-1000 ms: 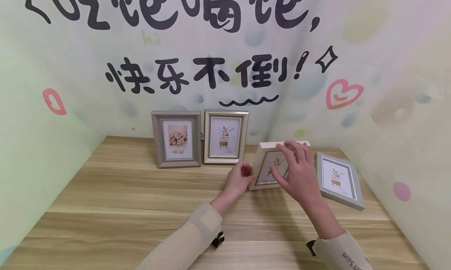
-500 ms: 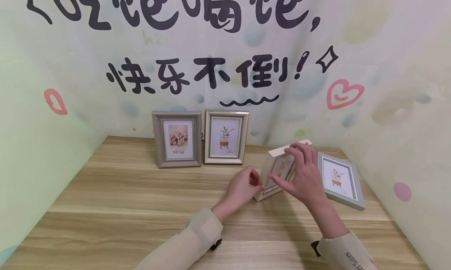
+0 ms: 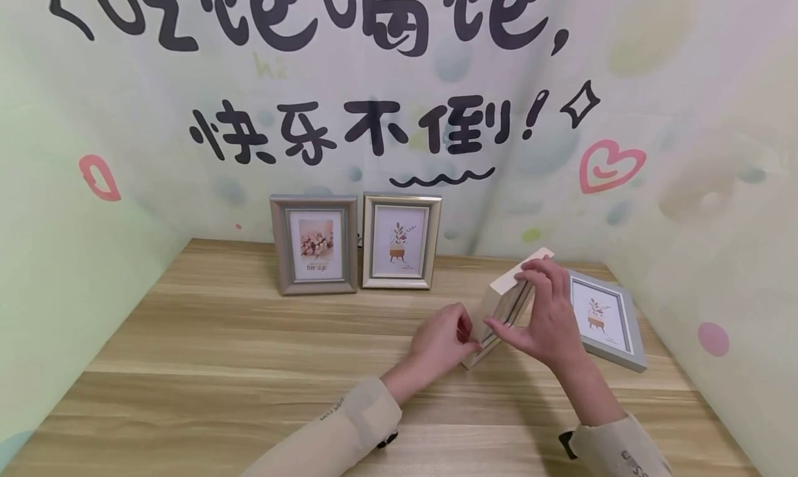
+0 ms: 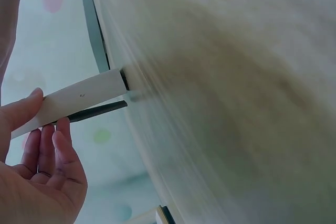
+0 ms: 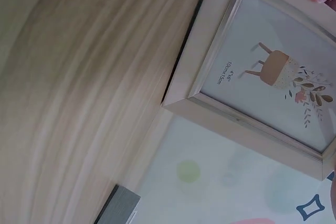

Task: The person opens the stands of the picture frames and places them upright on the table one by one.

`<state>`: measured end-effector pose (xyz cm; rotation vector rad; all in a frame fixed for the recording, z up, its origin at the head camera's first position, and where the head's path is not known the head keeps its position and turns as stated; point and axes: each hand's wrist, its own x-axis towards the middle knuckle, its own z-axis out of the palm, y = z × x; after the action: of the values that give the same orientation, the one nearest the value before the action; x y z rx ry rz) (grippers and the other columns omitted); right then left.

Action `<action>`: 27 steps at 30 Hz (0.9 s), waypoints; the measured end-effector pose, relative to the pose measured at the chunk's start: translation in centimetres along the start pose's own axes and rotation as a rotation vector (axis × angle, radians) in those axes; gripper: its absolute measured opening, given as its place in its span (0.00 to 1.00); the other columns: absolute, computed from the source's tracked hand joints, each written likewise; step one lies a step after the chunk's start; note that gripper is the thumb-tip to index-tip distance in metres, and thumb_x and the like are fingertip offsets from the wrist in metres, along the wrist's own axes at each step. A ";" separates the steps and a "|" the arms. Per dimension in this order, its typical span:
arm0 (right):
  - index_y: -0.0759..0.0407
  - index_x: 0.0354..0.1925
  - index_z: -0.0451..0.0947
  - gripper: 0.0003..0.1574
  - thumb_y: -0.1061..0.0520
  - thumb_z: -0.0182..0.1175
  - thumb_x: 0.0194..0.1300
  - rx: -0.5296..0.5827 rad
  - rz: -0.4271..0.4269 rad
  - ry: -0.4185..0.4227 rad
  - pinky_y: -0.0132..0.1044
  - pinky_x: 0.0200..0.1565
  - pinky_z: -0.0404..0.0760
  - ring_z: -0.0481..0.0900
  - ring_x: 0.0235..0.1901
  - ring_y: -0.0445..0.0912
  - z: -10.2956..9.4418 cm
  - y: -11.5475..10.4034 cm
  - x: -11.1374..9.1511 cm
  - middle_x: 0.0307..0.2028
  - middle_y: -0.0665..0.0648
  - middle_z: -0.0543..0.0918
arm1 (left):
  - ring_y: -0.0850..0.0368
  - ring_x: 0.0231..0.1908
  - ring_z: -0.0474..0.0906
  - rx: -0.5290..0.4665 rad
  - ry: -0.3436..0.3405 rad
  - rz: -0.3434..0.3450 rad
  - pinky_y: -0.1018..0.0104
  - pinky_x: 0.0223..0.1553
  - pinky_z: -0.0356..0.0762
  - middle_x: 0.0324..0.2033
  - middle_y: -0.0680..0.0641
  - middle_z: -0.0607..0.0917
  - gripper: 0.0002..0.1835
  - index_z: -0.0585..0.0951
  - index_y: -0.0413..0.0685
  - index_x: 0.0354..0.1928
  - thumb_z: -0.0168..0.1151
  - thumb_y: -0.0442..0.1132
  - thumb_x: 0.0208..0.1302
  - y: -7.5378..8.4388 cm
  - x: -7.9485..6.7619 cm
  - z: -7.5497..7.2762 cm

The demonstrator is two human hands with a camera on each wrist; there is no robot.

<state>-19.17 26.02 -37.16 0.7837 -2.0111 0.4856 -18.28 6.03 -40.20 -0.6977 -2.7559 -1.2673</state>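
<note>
- Nearest me, two beige sleeves, left sleeve (image 3: pixel 339 432) and right sleeve (image 3: pixel 623 449), extend over the wood-grain table (image 3: pixel 206 373); a black fitting shows at each cuff.
- Left hand (image 3: pixel 436 342): clamped on the cream frame (image 3: pixel 508 279) at its left side, thumb to the front, fingers toward the back.
- Right hand (image 3: pixel 550 318): curled fingers hooked over the cream frame's top edge, thumb spread toward its left side. Whether that thumb touches the frame, I cannot tell.
- Cream frame: located right of centre, between the two hands, set on end and turned with its face toward the near right. It contains a print of a plant in a legged pot, marked 4"x6" and 10cmx15cm. Contact between its lower edge and the table cannot be confirmed.
- Dark strip (image 4: pixel 100 111): noted behind the cream frame, angled off its back, close to the left fingers.
- Grey frame (image 3: pixel 636 335): lies face up to the right, just beyond the right hand, with a similar print.
- Far side, left of the hands: taupe frame (image 3: pixel 314 245), with a flower picture, and gold-toned frame (image 3: pixel 402 241), with a plant print. Both upright, side by side.
- Farthest: pale printed backdrop (image 3: pixel 374 127), bearing black characters and a pink heart (image 3: pixel 612 167).
</note>
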 end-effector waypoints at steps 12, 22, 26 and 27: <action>0.72 0.47 0.69 0.47 0.29 0.60 0.58 0.043 -0.070 0.029 0.32 0.63 0.61 0.66 0.51 0.64 -0.5 0.2 -0.2 0.49 0.74 0.72 | 0.68 0.25 0.66 0.099 -0.006 0.060 0.80 0.24 0.64 0.26 0.56 0.75 0.17 0.74 0.51 0.32 0.76 0.43 0.54 0.9 -0.5 0.7; 0.73 0.45 0.70 0.47 0.29 0.60 0.58 0.034 -0.105 0.069 0.36 0.75 0.59 0.67 0.50 0.64 -1.2 0.4 -0.9 0.46 0.74 0.72 | 0.68 0.29 0.74 0.190 -0.189 0.082 0.78 0.29 0.71 0.31 0.57 0.82 0.07 0.78 0.53 0.34 0.66 0.34 0.58 1.6 0.4 -1.3; 0.73 0.45 0.69 0.47 0.29 0.60 0.59 0.027 -0.104 0.063 0.37 0.76 0.59 0.68 0.50 0.63 -1.4 0.4 -1.0 0.46 0.74 0.72 | 0.65 0.41 0.83 0.204 -0.180 0.102 0.76 0.39 0.79 0.43 0.55 0.87 0.09 0.81 0.54 0.46 0.61 0.36 0.66 1.9 1.5 -1.7; 0.73 0.45 0.69 0.47 0.28 0.60 0.59 0.030 -0.104 0.063 0.37 0.76 0.59 0.67 0.50 0.63 -1.5 0.4 -1.0 0.46 0.74 0.72 | 0.64 0.45 0.84 0.208 -0.176 0.116 0.75 0.43 0.80 0.47 0.55 0.87 0.11 0.81 0.54 0.50 0.60 0.37 0.68 1.9 1.8 -1.6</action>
<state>-18.18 27.51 -37.23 0.8762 -1.8989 0.4756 -19.40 6.63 -37.43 -0.9756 -2.8770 -0.9225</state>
